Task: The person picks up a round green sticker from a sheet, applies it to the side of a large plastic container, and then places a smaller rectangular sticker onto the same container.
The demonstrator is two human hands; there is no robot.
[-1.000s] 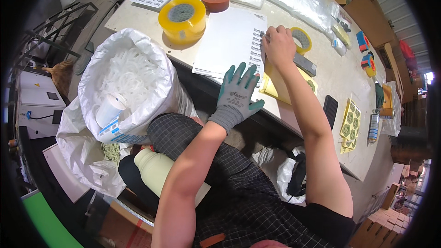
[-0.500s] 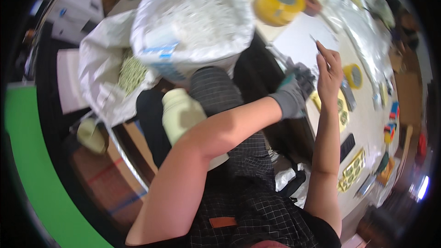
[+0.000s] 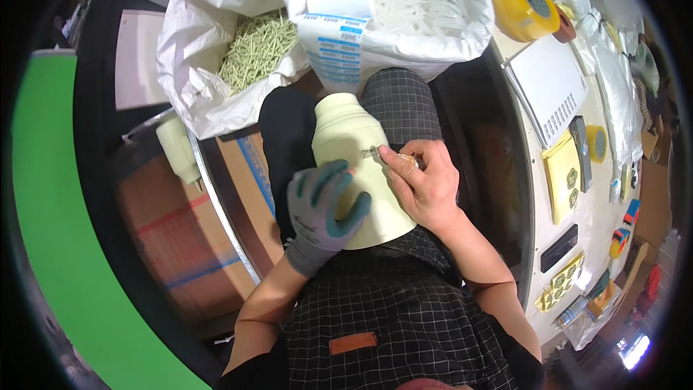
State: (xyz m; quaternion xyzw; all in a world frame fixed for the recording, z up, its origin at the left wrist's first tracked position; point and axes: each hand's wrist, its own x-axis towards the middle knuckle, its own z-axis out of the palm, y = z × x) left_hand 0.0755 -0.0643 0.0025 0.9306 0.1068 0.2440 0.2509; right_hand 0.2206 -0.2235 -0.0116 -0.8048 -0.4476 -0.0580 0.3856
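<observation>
Bottle (image 3: pixel 379 206), pale green: on lap (image 3: pixel 404 101), neck pointing away. Left hand (image 3: pixel 326 209), gloved: thumb and fingers parted wide, at bottle's left side. Right hand (image 3: pixel 427 182), bare: fingers curled, thumb beside dark label (image 3: pixel 370 152); grip cannot be told.

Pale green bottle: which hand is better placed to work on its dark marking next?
Probably the right hand: its bare fingertip is at the dark marking on the bottle, while the gloved left hand lies lower in view, farther from it.

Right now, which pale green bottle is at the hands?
The bottle on the lap, between left hand and right hand; the other bottle is farther left, away from both.
</observation>
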